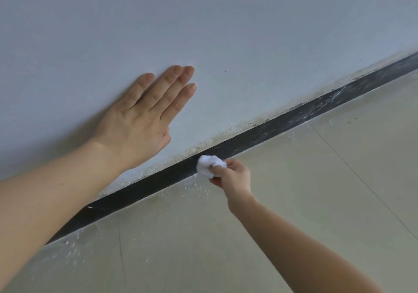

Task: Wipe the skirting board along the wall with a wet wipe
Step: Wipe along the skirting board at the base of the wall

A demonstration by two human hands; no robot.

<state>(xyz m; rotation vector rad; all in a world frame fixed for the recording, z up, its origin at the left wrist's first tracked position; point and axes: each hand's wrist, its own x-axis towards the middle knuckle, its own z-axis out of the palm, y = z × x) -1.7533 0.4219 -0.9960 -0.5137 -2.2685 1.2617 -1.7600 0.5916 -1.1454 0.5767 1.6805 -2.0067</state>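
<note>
A black skirting board [267,131] runs diagonally from lower left to upper right between the wall and the floor. My right hand [233,176] is closed on a crumpled white wet wipe [207,165], which is pressed against the board near the middle of the view. The stretch of board to the left of the wipe looks dark and even; the stretch to the right shows pale dusty streaks. My left hand [144,116] lies flat on the wall above the board, fingers together and extended, holding nothing.
The pale grey wall [226,32] fills the upper part of the view, with chipped, flaky paint along its bottom edge. Beige floor tiles [294,202] with thin joints lie below, speckled with white flecks near the board.
</note>
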